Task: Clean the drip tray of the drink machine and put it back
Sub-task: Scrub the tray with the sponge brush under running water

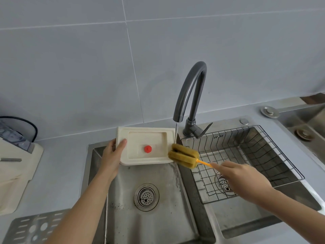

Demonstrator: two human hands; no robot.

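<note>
A cream drip tray (159, 138) with a red round knob (147, 149) in its recess is held tilted over the left sink basin (158, 217). My left hand (112, 156) grips its left edge, thumb on the face. My right hand (241, 175) holds the orange handle of a sponge brush (182, 155), whose yellow-brown sponge head touches the tray's right edge. A thin stream of water falls from the dark faucet (190, 92) onto the sponge.
A wire rack (246, 162) sits in the right basin. On the left counter stand a cream appliance (15, 166) and a perforated metal plate (31, 228). A second sink (306, 124) lies at far right. Grey tiled wall behind.
</note>
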